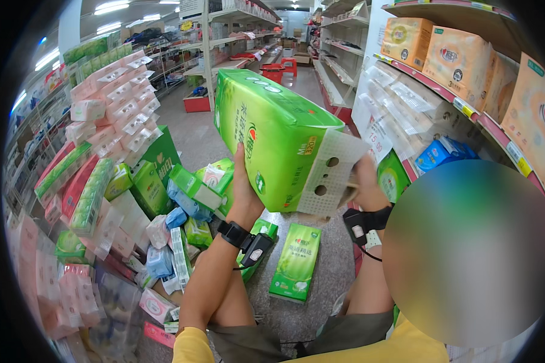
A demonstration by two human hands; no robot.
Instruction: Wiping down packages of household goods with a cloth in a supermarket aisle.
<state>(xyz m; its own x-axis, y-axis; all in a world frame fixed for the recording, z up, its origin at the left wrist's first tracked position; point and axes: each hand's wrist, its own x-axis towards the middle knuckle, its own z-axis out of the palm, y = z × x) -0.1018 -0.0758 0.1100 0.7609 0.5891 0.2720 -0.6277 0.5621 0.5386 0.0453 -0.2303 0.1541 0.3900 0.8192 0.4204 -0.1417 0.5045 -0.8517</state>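
Note:
A large green plastic-wrapped multipack of tissues [272,149] is held up and tilted in front of me. My left hand [244,195] supports its left side, thumb up along the printed front. At the other end, my right hand [370,183] grips by the white perforated carrying flap [329,174]; its fingers are partly hidden behind the flap. Below, a single green tissue pack [295,263] lies flat on the grey floor. Another green pack [263,231] lies partly hidden behind my left wrist.
Pink tissue packs [118,104] are stacked high on the left. Loose green, blue and pink packs lie in a heap beside a green carton [163,147]. The right shelf [463,102] carries orange tissue packs [458,63]. A red stool [289,66] stands down the aisle. A blurred disc covers the lower right.

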